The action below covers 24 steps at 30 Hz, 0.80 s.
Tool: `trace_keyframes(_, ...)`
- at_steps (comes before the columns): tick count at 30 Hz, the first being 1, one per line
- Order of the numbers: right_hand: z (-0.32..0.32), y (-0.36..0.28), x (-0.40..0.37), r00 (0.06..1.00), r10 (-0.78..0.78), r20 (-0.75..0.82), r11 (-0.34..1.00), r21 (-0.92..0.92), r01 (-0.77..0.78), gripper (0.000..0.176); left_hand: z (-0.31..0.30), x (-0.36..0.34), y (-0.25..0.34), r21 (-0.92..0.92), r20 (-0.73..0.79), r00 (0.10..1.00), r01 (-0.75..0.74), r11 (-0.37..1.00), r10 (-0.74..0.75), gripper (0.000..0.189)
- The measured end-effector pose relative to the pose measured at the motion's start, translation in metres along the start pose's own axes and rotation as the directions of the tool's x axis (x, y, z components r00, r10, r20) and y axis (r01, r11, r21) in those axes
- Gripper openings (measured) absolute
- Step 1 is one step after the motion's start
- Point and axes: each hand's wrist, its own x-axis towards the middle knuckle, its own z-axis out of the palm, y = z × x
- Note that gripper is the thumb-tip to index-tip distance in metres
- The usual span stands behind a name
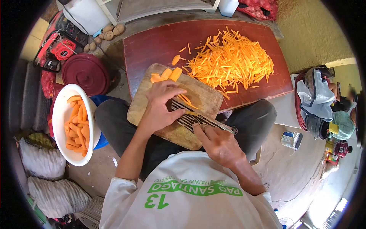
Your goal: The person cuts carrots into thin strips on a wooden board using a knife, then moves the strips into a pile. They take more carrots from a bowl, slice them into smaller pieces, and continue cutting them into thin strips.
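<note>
My right hand (219, 145) is closed around a wide knife (187, 118) whose blade looks striped black and pale. The blade lies across a worn wooden cutting board (143, 101) on my lap. My left hand (162, 103) bends over carrot slices at the blade's far edge, its thumb near the blade; the fingers partly hide what they press on. Thin carrot strips (187, 100) show beside its fingertips. Cut carrot chunks (171, 73) sit on the board just beyond that hand.
A large heap of carrot strips (232, 61) covers the right of a low red table (152, 45). At left, a white basin (61, 149) holds peeled carrots (78, 128). Behind it stands a dark red lidded bucket (85, 72). Sacks (42, 156) lie at far left.
</note>
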Motion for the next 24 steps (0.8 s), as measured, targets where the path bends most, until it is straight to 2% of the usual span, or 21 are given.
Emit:
trace_keyframes(3,-0.006,-0.002,0.000,0.999,-0.038,0.026,0.999,-0.031,0.039,0.051,-0.007,0.017,0.012,0.190,0.138,0.990,-0.036,0.981,0.009,0.063)
trace_keyframes(9,0.001,0.001,0.002,0.998,-0.061,-0.019,0.997,-0.056,0.060,0.049,0.009,0.031,0.002,0.444,0.126,0.983,-0.177,0.878,0.135,0.062)
trace_keyframes(12,0.005,0.003,0.003,0.999,-0.044,-0.003,0.997,-0.057,0.044,0.048,0.006,0.025,0.013,0.186,0.195,0.971,-0.172,0.967,0.135,0.058)
trace_keyframes(15,0.006,0.002,0.001,0.999,-0.033,0.011,0.999,-0.037,0.033,0.048,0.012,0.023,0.011,0.262,0.238,0.963,-0.191,0.946,0.128,0.052)
trace_keyframes(18,0.003,-0.001,0.002,0.999,-0.051,0.012,0.998,-0.035,0.052,0.047,0.020,0.031,-0.006,0.438,0.194,0.974,-0.193,0.878,0.117,0.047)
trace_keyframes(21,0.004,-0.003,0.001,0.999,-0.043,-0.012,0.999,0.024,0.043,0.047,0.017,0.032,-0.008,0.503,0.094,0.967,-0.251,0.827,0.236,0.043)
trace_keyframes(22,0.005,-0.003,0.001,0.999,-0.033,-0.022,0.998,0.054,0.034,0.047,0.014,0.033,-0.008,0.464,0.056,0.970,-0.233,0.854,0.235,0.041)
trace_keyframes(24,0.004,-0.007,-0.003,0.996,0.062,0.061,0.986,0.153,-0.071,0.045,0.001,0.030,-0.009,0.382,-0.023,0.975,-0.194,0.903,0.219,0.038)
